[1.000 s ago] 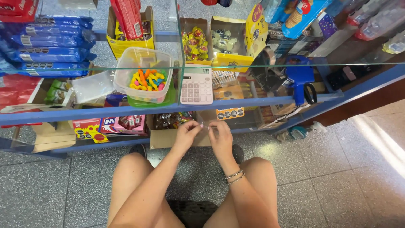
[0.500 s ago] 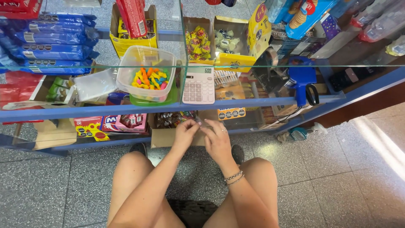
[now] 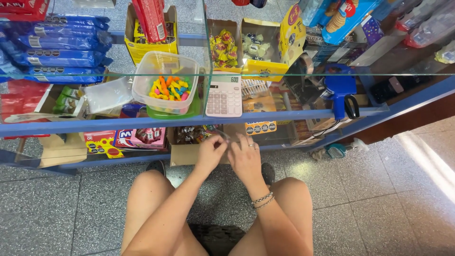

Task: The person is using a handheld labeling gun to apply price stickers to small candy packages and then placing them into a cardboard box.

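My left hand (image 3: 211,152) and my right hand (image 3: 245,159) meet in front of the lower shelf of a glass display counter (image 3: 294,115). Both pinch a small clear plastic wrapper (image 3: 224,137) between their fingertips. The right hand wears a ring, with bracelets on its wrist. Just behind the hands stands an open cardboard box of wrapped sweets (image 3: 192,137). My bare knees show below, close to the counter front.
On the upper shelf stand a clear tub of coloured candies (image 3: 167,85), a white calculator (image 3: 224,95), yellow sweet boxes (image 3: 258,45) and blue biscuit packs (image 3: 61,42). A blue tape dispenser with scissors (image 3: 342,95) sits right. Grey speckled floor (image 3: 379,199) lies around.
Both hands have stayed together at the lower shelf, shifting only slightly while working the clear wrapper. Nothing else has moved.
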